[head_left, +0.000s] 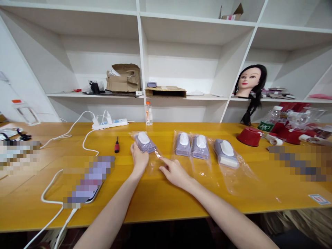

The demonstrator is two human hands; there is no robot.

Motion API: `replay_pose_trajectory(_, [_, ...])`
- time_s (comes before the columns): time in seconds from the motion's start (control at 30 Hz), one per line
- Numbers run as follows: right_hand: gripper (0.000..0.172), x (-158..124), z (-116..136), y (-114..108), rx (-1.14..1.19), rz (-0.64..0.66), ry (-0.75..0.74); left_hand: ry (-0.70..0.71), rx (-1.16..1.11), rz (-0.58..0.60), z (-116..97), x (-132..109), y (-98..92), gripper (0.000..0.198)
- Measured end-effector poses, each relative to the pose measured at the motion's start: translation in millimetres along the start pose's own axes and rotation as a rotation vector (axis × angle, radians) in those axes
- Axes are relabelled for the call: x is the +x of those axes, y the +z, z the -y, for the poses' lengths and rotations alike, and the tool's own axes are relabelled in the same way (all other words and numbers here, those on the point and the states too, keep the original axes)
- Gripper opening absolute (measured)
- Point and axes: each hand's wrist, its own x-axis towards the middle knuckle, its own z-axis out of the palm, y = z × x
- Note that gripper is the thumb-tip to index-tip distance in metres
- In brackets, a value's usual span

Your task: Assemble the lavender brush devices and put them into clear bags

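My left hand (pixel 140 158) is closed around the left side of a purple device with a white oval top (pixel 145 141), which lies in a clear plastic bag on the table. Just right of it, my right hand (pixel 175 170) has its index finger stretched toward the loose end of that clear bag (pixel 157 155). Thumb and index finger are apart, and the other fingers are curled under. Farther right lie three similar bagged devices: one (pixel 183 144), a second beside it (pixel 200 147), and a third (pixel 226 154) with its bag spread toward the table's front.
A red-handled screwdriver (pixel 117 145) and a phone on a white cable (pixel 90 180) lie to the left. Behind are a power strip (pixel 118 123) and a clear bottle (pixel 148 116). Red containers (pixel 249 137) stand at right. White shelves (pixel 181 31) line the back.
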Motion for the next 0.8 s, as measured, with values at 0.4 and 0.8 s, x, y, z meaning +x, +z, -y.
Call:
replay_pose_trajectory(0.4, [0.026, 2, 8, -7, 0.204, -0.121, -0.026, 0.123, 0.099, 0.022, 1, 13, -6.5, 0.052])
replay_pose_trajectory(0.8, [0.026, 18, 25, 6, 0.126, -0.043, -0.300, -0.030, 0.150, 0.090, 31, 31, 1.1, 0.051])
